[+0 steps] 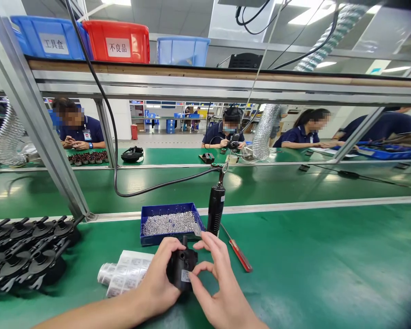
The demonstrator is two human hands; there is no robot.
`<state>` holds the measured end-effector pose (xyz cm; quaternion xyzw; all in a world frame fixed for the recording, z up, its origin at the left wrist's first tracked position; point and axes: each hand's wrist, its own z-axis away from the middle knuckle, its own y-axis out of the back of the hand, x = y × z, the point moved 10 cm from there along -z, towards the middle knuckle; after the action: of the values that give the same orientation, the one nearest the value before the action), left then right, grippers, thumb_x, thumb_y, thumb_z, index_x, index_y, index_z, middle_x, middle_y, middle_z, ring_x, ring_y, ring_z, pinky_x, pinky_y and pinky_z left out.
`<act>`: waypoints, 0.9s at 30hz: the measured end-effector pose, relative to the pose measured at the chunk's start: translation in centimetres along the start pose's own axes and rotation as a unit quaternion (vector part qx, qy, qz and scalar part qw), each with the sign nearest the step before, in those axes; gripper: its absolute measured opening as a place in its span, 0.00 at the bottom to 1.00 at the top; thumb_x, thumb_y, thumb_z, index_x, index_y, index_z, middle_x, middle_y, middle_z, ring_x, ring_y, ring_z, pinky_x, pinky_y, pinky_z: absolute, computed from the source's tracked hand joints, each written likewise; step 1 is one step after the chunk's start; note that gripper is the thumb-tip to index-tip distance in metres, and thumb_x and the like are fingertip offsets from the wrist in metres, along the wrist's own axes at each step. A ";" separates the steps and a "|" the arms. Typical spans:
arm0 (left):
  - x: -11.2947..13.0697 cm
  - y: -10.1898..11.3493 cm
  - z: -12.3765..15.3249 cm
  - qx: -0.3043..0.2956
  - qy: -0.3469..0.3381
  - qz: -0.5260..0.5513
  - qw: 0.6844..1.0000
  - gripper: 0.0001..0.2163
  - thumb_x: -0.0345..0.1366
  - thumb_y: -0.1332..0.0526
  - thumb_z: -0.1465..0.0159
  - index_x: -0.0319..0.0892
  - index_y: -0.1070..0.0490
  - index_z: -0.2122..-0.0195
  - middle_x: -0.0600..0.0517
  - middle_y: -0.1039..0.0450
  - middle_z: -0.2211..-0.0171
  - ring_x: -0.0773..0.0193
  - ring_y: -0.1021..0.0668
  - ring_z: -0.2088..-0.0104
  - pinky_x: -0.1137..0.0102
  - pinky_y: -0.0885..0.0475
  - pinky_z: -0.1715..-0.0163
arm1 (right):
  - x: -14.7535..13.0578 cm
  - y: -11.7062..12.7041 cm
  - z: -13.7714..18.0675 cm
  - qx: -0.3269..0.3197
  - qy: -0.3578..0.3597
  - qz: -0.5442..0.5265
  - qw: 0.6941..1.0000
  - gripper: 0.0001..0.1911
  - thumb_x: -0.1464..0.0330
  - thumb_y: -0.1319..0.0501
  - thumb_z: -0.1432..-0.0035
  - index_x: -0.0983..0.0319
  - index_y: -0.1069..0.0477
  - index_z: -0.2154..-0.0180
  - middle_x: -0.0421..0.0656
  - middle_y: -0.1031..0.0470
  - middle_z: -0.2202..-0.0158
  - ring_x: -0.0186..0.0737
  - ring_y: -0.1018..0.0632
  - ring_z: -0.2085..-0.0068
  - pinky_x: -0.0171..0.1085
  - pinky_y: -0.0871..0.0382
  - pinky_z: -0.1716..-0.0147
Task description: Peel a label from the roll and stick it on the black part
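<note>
My left hand (159, 278) is wrapped round a small black pump-like part (181, 269) and holds it just above the green mat. My right hand (219, 283) pinches a small white label (185, 275) against the side of that part with thumb and forefinger. A roll of white labels (123, 274) lies just left of my left hand. Behind the hands stands a blue tray of small silver screws (169, 224). A black electric screwdriver (215, 210) hangs upright on a cable next to the tray.
Several black parts (27, 251) are piled at the left edge. A red-handled screwdriver (239, 255) lies right of my hands. A slanted metal post (44, 137) rises at left. Other people sit working across the green belt (294, 183). Coloured bins (118, 41) sit on the top shelf.
</note>
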<state>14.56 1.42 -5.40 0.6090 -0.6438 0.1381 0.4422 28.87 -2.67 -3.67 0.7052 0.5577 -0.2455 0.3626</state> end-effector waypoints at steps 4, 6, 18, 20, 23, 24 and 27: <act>0.3 0.0 -0.1 -0.001 -0.016 0.013 1.000 0.25 0.25 0.36 0.33 0.52 0.35 0.38 0.47 0.30 0.43 0.55 0.24 0.42 0.62 0.25 0.42 | -1.2 -0.4 0.6 -0.035 0.083 0.091 0.992 0.42 0.80 0.45 0.23 0.46 0.51 0.19 0.55 0.46 0.25 0.52 0.19 0.39 0.45 0.09 0.52; 0.4 0.1 -0.2 0.000 -0.021 0.015 1.000 0.23 0.27 0.35 0.31 0.52 0.35 0.38 0.46 0.30 0.43 0.55 0.24 0.42 0.62 0.25 0.42 | -1.6 -0.3 0.8 -0.036 0.113 0.111 0.987 0.43 0.82 0.45 0.23 0.45 0.51 0.19 0.53 0.46 0.24 0.54 0.22 0.35 0.44 0.09 0.51; 1.1 1.4 -0.6 0.053 -0.032 -0.008 0.998 0.26 0.24 0.33 0.36 0.53 0.33 0.40 0.48 0.29 0.45 0.55 0.23 0.44 0.63 0.24 0.44 | 1.6 2.3 -0.6 0.081 -0.057 0.026 0.995 0.31 0.63 0.37 0.21 0.48 0.43 0.23 0.54 0.35 0.32 0.56 0.22 0.38 0.46 0.10 0.54; 1.0 1.6 -0.5 0.066 -0.039 -0.027 0.997 0.28 0.23 0.34 0.37 0.52 0.34 0.39 0.47 0.30 0.44 0.55 0.23 0.43 0.62 0.24 0.44 | 1.6 2.4 -0.6 0.084 -0.071 0.011 0.994 0.30 0.63 0.38 0.20 0.48 0.43 0.24 0.55 0.35 0.32 0.55 0.22 0.39 0.44 0.11 0.55; 0.8 1.6 0.0 0.069 -0.050 -0.076 0.993 0.32 0.21 0.36 0.40 0.51 0.33 0.36 0.45 0.34 0.42 0.53 0.25 0.41 0.61 0.24 0.43 | 0.8 1.3 -0.2 0.067 -0.043 0.047 0.996 0.38 0.65 0.33 0.25 0.48 0.46 0.22 0.55 0.42 0.27 0.60 0.26 0.35 0.47 0.12 0.53; 0.8 1.5 0.2 0.067 -0.056 -0.094 0.992 0.33 0.19 0.37 0.42 0.50 0.33 0.36 0.45 0.35 0.42 0.53 0.26 0.41 0.60 0.24 0.43 | 0.4 0.7 -0.1 0.060 -0.027 0.065 0.996 0.42 0.65 0.31 0.27 0.47 0.48 0.21 0.54 0.44 0.25 0.61 0.28 0.33 0.49 0.12 0.52; 1.2 1.4 0.6 0.070 -0.075 -0.137 0.985 0.34 0.18 0.38 0.42 0.50 0.33 0.35 0.45 0.36 0.43 0.53 0.26 0.43 0.59 0.24 0.43 | 0.1 -0.7 0.4 0.048 -0.006 0.080 0.996 0.42 0.67 0.35 0.25 0.45 0.50 0.20 0.53 0.47 0.23 0.62 0.29 0.32 0.49 0.12 0.51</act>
<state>13.21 0.50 -4.41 0.7297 -0.5743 0.0751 0.3634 28.24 -2.88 -4.18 0.7625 0.4851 -0.2461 0.3503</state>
